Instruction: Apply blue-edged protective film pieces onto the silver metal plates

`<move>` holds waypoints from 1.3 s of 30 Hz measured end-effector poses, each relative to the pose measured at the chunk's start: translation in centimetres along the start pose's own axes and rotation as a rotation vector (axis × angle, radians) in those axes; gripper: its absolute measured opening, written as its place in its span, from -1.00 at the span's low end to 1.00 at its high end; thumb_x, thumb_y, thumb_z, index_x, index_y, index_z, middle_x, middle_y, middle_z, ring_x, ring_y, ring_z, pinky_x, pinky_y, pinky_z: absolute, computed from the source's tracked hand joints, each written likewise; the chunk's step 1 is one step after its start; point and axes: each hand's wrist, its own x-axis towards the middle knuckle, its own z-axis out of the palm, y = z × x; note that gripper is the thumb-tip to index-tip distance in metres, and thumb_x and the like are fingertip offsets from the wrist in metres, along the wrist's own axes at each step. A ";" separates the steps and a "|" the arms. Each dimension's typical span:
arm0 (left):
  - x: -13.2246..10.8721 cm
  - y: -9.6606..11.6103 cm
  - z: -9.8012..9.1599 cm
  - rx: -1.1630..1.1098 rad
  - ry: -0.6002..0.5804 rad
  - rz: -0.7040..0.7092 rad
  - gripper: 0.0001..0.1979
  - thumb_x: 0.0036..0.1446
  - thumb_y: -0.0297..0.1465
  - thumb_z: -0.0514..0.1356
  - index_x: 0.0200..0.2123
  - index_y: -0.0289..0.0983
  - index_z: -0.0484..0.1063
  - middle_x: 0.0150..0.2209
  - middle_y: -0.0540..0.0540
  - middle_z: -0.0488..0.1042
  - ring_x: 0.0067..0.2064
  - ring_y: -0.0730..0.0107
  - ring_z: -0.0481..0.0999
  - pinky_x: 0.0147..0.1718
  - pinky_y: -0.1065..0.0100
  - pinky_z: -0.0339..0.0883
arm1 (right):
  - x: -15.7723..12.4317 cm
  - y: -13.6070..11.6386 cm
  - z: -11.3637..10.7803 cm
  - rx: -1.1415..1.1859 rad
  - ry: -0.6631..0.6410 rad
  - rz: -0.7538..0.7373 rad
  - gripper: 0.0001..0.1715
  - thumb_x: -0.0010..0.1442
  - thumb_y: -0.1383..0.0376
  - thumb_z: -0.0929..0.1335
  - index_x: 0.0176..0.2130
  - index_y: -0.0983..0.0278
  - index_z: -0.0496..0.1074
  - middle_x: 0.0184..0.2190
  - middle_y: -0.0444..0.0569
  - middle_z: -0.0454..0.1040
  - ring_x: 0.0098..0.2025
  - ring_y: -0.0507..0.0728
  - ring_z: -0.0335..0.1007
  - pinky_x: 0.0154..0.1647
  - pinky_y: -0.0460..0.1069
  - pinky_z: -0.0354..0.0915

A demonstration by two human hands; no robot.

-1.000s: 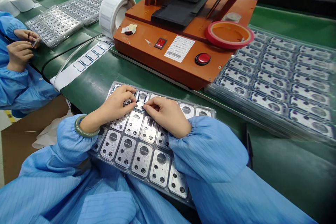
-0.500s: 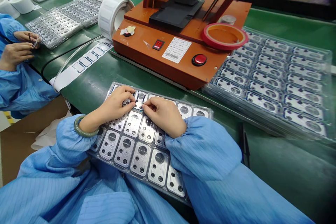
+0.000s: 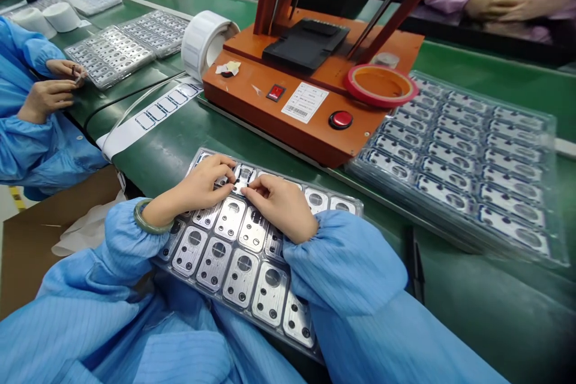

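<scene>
The left hand [image 3: 198,183], bangle [image 3: 150,222] at its wrist, and the right hand [image 3: 281,207] bend over a clear tray [image 3: 348,203] of metal plates [image 3: 270,294], fingertips [image 3: 246,190] meeting at the top row. Are they gripping something there? The fingers hide it, so no telling. The tray lies on the green tabletop [image 3: 472,306], just below an orange machine [image 3: 288,114], while a co-worker's hands [image 3: 49,87] work off to the left.

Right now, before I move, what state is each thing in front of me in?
Clear tray: filled with metal plates.
Left hand: fingertips down on the plates.
Right hand: fingertips on the plates too.
Stacked trays: loaded, lying flat.
Red button: untouched.
Rocker switch: position unclear.
Red tape roll: lying flat.
</scene>
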 end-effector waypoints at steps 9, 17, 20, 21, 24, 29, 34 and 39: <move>0.0 0.0 0.2 -0.002 0.007 -0.030 -0.93 0.09 -0.47 0.14 -0.31 -0.25 0.39 0.00 -0.18 0.36 0.09 0.21 0.36 0.10 0.11 0.25 | 0.2 -0.1 0.2 -0.065 -0.037 -0.002 -0.80 0.14 0.12 0.37 -0.38 0.20 0.38 -0.48 -0.16 0.48 -0.43 0.07 0.36 -0.46 -0.06 0.02; -0.2 -0.1 0.7 0.141 0.027 -0.091 -0.92 0.08 -0.41 0.16 -0.31 -0.22 0.42 0.02 -0.15 0.36 0.09 0.12 0.29 0.09 0.00 0.16 | 0.2 -0.9 0.2 -0.130 -0.042 0.083 -0.80 0.13 0.12 0.36 -0.35 0.18 0.35 -0.45 -0.17 0.49 -0.43 0.09 0.35 -0.49 -0.05 -0.04; -0.1 0.0 0.7 0.161 -0.009 -0.099 -0.91 0.09 -0.40 0.15 -0.29 -0.22 0.40 0.04 -0.15 0.36 0.10 0.12 0.28 0.09 -0.02 0.14 | 0.2 -1.1 0.3 -0.160 -0.039 0.097 -0.81 0.14 0.12 0.35 -0.33 0.18 0.34 -0.43 -0.15 0.50 -0.42 0.10 0.35 -0.50 -0.05 -0.05; -0.1 0.0 0.6 0.167 -0.016 -0.102 -0.91 0.09 -0.41 0.15 -0.29 -0.22 0.40 0.05 -0.15 0.36 0.11 0.11 0.28 0.09 -0.03 0.14 | 0.2 -1.1 0.4 -0.161 -0.035 0.096 -0.81 0.15 0.12 0.35 -0.32 0.19 0.34 -0.43 -0.15 0.50 -0.42 0.10 0.36 -0.49 -0.05 -0.05; -0.1 -0.2 0.6 0.150 -0.007 -0.094 -0.91 0.10 -0.41 0.14 -0.28 -0.23 0.40 0.04 -0.14 0.37 0.10 0.14 0.30 0.09 -0.01 0.15 | 0.2 -0.7 0.4 -0.094 -0.012 0.058 -0.82 0.13 0.13 0.36 -0.34 0.19 0.36 -0.47 -0.16 0.50 -0.42 0.10 0.37 -0.48 -0.05 -0.02; -0.3 -0.8 0.4 0.035 0.096 -0.040 -0.89 0.18 -0.39 0.09 -0.27 -0.24 0.41 -0.01 -0.15 0.42 0.07 0.24 0.36 0.11 0.05 0.19 | 0.2 0.2 0.5 0.116 0.095 0.035 -0.79 0.14 0.12 0.34 -0.36 0.21 0.40 -0.49 -0.16 0.51 -0.40 0.08 0.42 -0.41 -0.06 0.15; -0.5 -0.9 0.4 -0.007 0.211 -0.015 -0.85 0.23 -0.36 0.07 -0.20 -0.24 0.39 -0.01 -0.18 0.40 0.10 0.25 0.34 0.13 0.05 0.21 | 0.2 0.5 1.1 0.434 0.164 0.018 -0.79 0.12 0.13 0.35 -0.31 0.22 0.37 -0.44 -0.13 0.53 -0.39 0.08 0.47 -0.34 -0.03 0.31; -0.7 -0.6 0.6 0.024 0.266 0.020 -0.85 0.25 -0.36 0.05 -0.19 -0.23 0.39 -0.02 -0.17 0.42 0.11 0.26 0.33 0.12 0.06 0.23 | 0.4 0.5 1.5 0.636 0.160 0.036 -0.77 0.08 0.14 0.38 -0.31 0.22 0.35 -0.48 -0.13 0.50 -0.40 0.09 0.49 -0.31 0.01 0.39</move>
